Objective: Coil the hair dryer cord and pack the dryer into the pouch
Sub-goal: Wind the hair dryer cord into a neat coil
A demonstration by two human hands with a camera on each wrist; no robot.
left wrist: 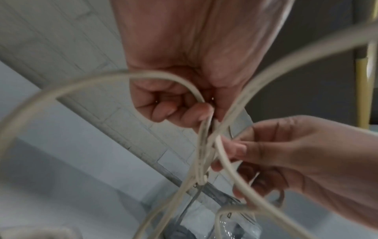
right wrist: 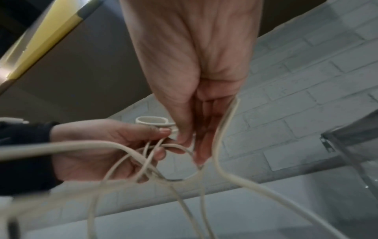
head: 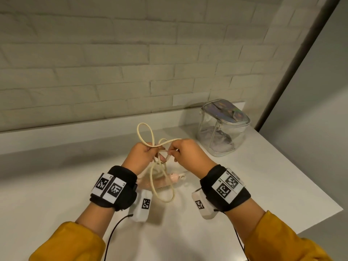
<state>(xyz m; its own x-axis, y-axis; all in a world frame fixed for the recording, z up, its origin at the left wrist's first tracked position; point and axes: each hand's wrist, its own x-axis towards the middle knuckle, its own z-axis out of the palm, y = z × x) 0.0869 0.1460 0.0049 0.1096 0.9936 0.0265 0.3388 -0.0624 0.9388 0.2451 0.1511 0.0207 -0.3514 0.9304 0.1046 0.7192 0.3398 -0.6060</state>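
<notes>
The cream cord stands in loops above the white counter, and more loops hang below my hands. My left hand grips the gathered loops in its curled fingers. My right hand pinches a strand of the cord just beside the left one, thumb against fingertips. The pink hair dryer lies on the counter under the hands, mostly hidden by my left wrist. The clear pouch with a shiny flap stands upright at the back right, apart from both hands.
The white counter runs along a white brick wall. Its right edge falls away close to the pouch. Black cables trail from my wrist bands toward the near edge.
</notes>
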